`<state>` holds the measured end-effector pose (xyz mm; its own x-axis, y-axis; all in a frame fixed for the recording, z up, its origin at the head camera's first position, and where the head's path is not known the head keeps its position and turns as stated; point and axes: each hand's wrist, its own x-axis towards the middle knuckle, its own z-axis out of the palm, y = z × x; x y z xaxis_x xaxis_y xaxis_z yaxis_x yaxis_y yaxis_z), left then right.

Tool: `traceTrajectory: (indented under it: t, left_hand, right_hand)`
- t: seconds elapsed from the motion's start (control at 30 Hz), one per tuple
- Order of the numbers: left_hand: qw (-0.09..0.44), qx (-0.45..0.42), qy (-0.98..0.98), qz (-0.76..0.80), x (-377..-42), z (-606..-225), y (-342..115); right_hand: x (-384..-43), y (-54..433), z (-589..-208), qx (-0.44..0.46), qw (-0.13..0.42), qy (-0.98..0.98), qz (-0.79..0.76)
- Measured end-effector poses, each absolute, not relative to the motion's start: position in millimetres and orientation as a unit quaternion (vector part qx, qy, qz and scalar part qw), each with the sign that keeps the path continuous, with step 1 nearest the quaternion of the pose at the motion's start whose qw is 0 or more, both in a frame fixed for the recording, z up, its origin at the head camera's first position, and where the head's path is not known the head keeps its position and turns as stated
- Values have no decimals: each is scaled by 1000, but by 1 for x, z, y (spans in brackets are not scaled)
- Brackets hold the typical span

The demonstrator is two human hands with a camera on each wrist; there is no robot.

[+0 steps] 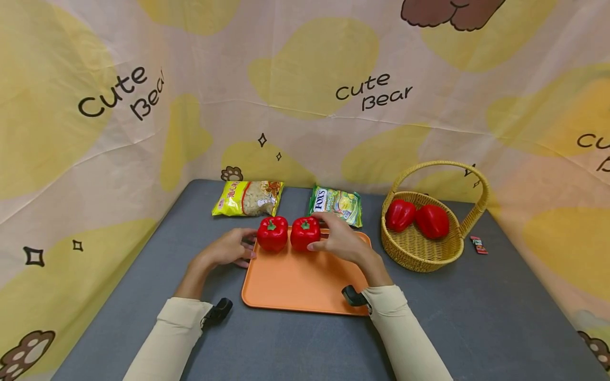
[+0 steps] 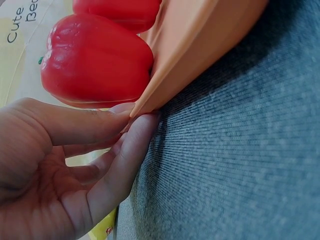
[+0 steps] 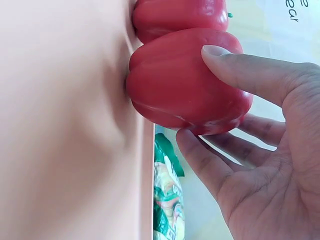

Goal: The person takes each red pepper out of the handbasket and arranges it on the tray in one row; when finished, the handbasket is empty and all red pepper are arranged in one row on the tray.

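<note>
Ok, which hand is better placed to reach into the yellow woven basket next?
Probably the right hand: it is nearer the basket, though curled round a glossy red pepper. The left hand is farther away, pinching the orange rectangular tray.

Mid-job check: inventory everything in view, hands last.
Table: 1, dark grey, beneath the items
Cloth: count unclear, cream and yellow, behind and beside table
Tray: 1, orange, mid-table
Bell peppers: 2, red, far end of tray
Noodle-coloured bag: 1, yellow-edged, behind tray, left
Fox's bag: 1, green, behind tray, right
Basket: 1, straw-yellow, right of tray
Pepper-shaped items: 2, red, inside basket
Small packet: 1, mostly red, right of basket
Sleeves: 2, cream, forearms
Wrist devices: 2, black, at cuffs
Left hand: 1, bare, pinching tray's left edge
Right hand: 1, bare, gripping right bell pepper
</note>
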<state>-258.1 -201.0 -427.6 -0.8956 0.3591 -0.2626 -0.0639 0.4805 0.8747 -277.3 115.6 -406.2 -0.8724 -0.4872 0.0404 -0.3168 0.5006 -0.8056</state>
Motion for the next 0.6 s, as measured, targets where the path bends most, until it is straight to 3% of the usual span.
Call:
traceTrajectory:
  t: [0.6]
  left_hand:
    - [216,82,834,501,-259,-425,-200]
  right_hand:
    - [-273,112,-412,-220,99,860,-450]
